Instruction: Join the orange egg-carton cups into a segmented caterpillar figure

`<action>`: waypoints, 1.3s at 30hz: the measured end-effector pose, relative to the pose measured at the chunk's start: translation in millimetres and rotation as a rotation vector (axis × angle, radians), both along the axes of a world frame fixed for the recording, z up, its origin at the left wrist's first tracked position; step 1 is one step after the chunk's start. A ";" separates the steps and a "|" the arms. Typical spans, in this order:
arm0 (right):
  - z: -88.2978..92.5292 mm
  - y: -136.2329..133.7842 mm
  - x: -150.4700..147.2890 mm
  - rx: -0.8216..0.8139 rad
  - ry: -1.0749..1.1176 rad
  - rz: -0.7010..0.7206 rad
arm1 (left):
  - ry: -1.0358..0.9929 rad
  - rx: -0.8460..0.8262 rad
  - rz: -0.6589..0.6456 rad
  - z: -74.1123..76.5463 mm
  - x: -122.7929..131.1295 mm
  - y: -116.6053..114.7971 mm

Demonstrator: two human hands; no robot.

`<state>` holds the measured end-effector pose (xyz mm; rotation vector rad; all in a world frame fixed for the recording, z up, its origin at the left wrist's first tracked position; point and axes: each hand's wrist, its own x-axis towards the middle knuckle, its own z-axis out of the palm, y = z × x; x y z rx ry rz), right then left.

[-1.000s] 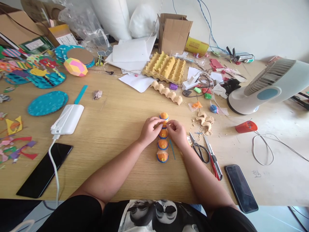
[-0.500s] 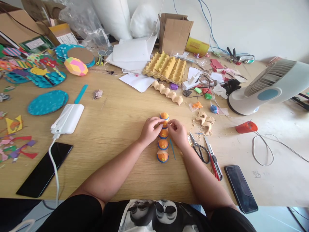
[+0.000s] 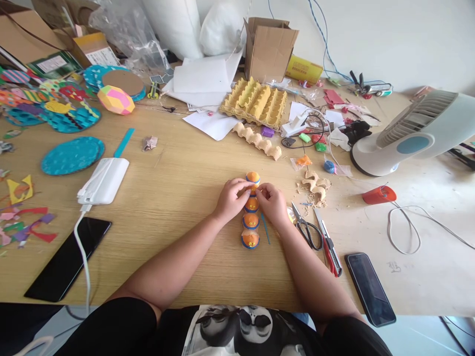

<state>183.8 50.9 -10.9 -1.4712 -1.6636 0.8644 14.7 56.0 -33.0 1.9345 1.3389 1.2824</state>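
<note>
A row of egg-carton cups lies on the table in front of me, pointing away from my body. The cups are coated in orange clay, with blue bands at their bases and small yellow rings on the nearer ones. From the left, my left hand grips the row near its far end, thumb and index finger at one cup. My right hand is closed in a pinch against the same cup; whatever its fingertips hold is hidden. A thin blue strip lies just right of the row.
Scissors and a red utility knife lie right of my right hand, near a phone. A fan stands far right. Yellow egg trays sit behind. A white power bank lies left.
Both hands stay at the same cup, with only a very slight shift of the right fingers. The view has tilted a little.
</note>
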 end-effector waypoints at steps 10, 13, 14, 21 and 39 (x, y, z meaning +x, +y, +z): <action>3.3 1.6 -0.3 -0.058 0.135 -0.047 | 0.003 -0.001 0.003 1.8 -0.6 -0.5; 6.8 3.3 3.9 -0.078 0.260 -0.084 | 0.002 -0.005 0.002 3.3 -0.7 -1.0; 8.1 3.6 5.6 -0.091 0.293 -0.095 | 0.000 -0.007 0.000 3.7 -0.7 -1.2; 18.2 -1.1 18.2 -0.280 0.719 -0.156 | -0.090 -0.033 0.010 2.7 -2.2 -1.0; 27.2 -7.2 30.4 -0.445 1.210 -0.105 | -0.192 0.070 0.120 11.1 -9.3 -6.5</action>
